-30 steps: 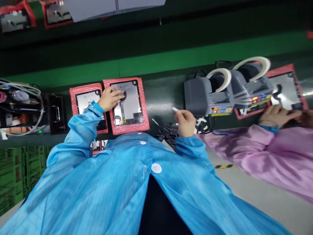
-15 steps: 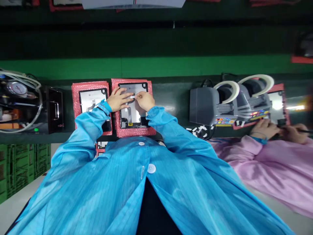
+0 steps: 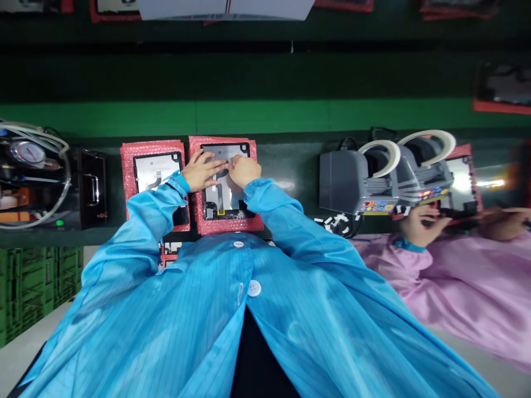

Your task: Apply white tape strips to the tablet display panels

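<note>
Left hand (image 3: 202, 172): grip spread, fingers extended over the panel (image 3: 233, 197). Right hand (image 3: 245, 171): fingertips drawn together above the panel's upper middle, close beside the left hand; whether this grip holds anything is not discernible. The panel lies on red bubble wrap (image 3: 230, 225) on the table (image 3: 286, 163).

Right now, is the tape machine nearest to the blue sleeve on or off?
On: the tape machine has a lit display.
</note>
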{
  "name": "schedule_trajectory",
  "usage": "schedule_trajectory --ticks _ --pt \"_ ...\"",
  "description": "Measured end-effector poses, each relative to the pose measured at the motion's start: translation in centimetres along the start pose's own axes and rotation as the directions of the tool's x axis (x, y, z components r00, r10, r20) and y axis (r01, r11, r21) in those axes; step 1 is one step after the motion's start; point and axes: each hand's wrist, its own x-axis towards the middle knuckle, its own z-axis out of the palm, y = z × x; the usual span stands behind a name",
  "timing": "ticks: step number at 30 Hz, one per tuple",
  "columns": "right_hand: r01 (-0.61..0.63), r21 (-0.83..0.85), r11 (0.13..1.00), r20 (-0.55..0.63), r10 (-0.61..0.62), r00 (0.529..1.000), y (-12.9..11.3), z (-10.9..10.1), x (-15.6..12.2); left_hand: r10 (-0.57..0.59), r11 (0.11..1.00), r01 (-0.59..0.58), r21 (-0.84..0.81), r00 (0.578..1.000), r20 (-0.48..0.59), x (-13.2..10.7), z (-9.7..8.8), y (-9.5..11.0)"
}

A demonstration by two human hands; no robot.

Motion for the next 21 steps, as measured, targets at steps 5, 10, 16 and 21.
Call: schedule_trajectory --ticks 5,10,16,21 --pt "-0.05 0.256 0.965 -0.247 0.116 0.962 5.2 -0.9 -1.8 -0.015 0.999 0.014 0.042 1.0 0.024 0.0 -0.3 -0.3" --pt "-0.097 0.605 0.79 -0.557 0.507 0.658 18.7 -1.6 -7.7 -0.004 0.998 0.008 0.057 0.998 -0.067 0.3 -1.2 0.4" --pt "-0.177 0.936 0.304 -0.214 0.891 0.4 29.1 -3.5 -10.9 -0.026 0.999 0.035 0.027 0.956 -0.293 1.9 -2.5 4.5" --pt "-0.04 0.993 0.115 -0.081 0.871 0.484 29.9 -4.1 -9.3 0.039 0.997 -0.018 0.079 0.961 -0.275 3.2 -2.2 8.4"
